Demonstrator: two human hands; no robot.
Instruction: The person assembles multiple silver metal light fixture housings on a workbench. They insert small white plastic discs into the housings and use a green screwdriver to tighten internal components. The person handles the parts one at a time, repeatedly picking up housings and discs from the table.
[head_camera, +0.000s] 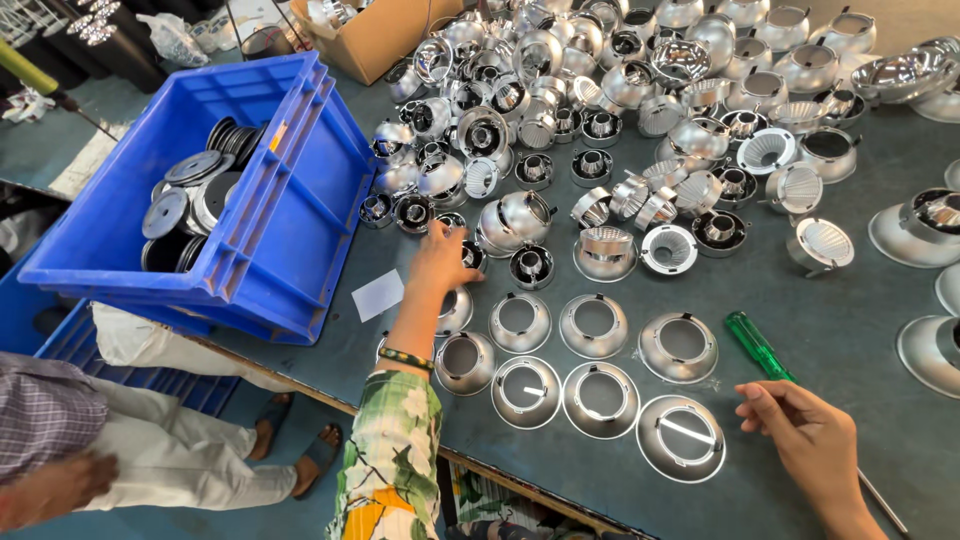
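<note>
My left hand (440, 262) reaches forward over the grey table (830, 330), its fingers touching a small black-centred metal lamp part (470, 255) at the edge of a big heap of shiny reflector housings (600, 90). Whether it grips the part I cannot tell. My right hand (800, 435) rests on the table near the front edge with fingers loosely curled, holding nothing, just below a green-handled screwdriver (757, 345). Between my hands lie two rows of silver cone reflectors (595, 325), mouths up.
A blue plastic crate (300, 190) with dark round discs (185, 205) stands tilted at the left. A cardboard box (375, 40) sits behind it. A small white paper slip (378, 294) lies by the crate. Another person sits low at the left (150, 450).
</note>
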